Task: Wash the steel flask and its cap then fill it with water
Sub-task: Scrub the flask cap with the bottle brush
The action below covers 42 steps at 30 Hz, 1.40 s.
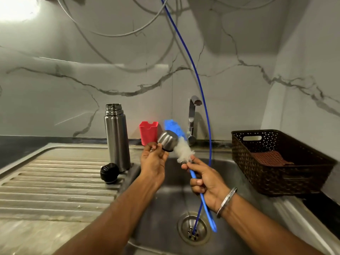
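**A:** Where are we, left to right?

**B:** The steel flask [117, 137] stands open and upright on the draining board [55, 181], back by the sink's edge, with its black stopper [109, 173] lying just beside its base. Neither looks wet to me, so I judge both still unwashed. My left hand [154, 162] pinches the steel cap [167, 141] over the sink [165, 208]; my right hand [206, 181] grips the blue-handled bottle brush [184, 150], bristles touching the cap.

**A:** So, early days?

**B:** I'd say so. Flask, rinsing and filling all remain.

**A:** Room to move?

**B:** Open basin below. A blue hose [202, 107] hangs near my right wrist, tap [192, 118] behind, brown basket [279, 162] further right.
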Available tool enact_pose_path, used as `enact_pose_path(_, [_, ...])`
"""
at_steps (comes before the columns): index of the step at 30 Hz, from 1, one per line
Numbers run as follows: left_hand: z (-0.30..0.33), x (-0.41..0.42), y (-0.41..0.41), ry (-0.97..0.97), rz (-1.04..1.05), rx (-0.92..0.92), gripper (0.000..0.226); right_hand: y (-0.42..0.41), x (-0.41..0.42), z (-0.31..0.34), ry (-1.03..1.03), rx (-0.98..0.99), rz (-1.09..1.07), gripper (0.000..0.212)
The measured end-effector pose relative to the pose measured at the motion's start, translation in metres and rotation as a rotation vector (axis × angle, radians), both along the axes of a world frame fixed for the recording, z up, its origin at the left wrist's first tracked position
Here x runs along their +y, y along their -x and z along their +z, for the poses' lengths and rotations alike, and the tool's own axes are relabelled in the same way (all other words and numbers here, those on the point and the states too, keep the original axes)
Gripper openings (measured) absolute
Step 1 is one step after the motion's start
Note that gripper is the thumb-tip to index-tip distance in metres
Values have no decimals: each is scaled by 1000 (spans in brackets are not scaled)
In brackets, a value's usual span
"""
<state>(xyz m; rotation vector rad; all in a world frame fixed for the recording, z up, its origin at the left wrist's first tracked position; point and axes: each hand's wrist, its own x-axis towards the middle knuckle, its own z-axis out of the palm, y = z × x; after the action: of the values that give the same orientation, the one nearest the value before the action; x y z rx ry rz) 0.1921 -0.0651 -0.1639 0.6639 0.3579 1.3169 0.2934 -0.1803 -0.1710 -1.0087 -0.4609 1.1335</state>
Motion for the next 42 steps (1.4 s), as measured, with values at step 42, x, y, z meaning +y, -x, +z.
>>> enact_pose_path(42, [-21,-12,17,-75,49,466,23,-20,-18,-6,-99,-905,-201,41])
